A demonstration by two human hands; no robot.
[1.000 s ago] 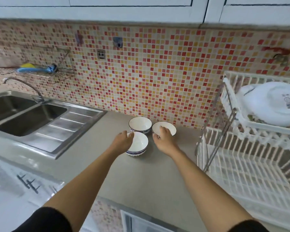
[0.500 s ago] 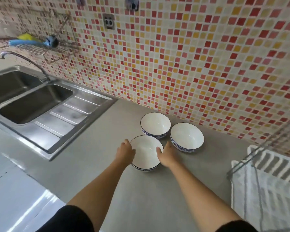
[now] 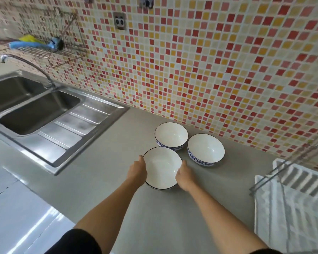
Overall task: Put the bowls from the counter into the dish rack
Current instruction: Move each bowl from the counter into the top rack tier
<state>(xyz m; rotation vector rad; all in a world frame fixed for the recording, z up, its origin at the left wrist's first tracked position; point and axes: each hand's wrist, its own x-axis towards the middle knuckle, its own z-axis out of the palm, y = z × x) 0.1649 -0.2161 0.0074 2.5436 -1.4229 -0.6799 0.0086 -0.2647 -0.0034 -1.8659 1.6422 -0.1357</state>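
Note:
Three white bowls with blue patterned sides stand close together on the grey counter (image 3: 103,180). The near bowl (image 3: 162,167) is held between both hands: my left hand (image 3: 137,170) grips its left rim and my right hand (image 3: 184,176) grips its right rim. It tilts slightly toward me. The far left bowl (image 3: 171,134) and the right bowl (image 3: 206,149) stand upright behind it, near the wall. The white dish rack (image 3: 292,208) shows at the right edge, partly cut off.
A steel double sink (image 3: 35,110) with a tap (image 3: 26,65) lies at the left. A wire wall shelf (image 3: 44,46) holds blue and yellow items. Mosaic tiles cover the wall behind the bowls. The counter's front edge runs at the lower left.
My right hand left the right bowl and came to the near bowl's right rim. Both hands now clasp the near bowl. The view tilted down, so the rack's upper tier is out of frame.

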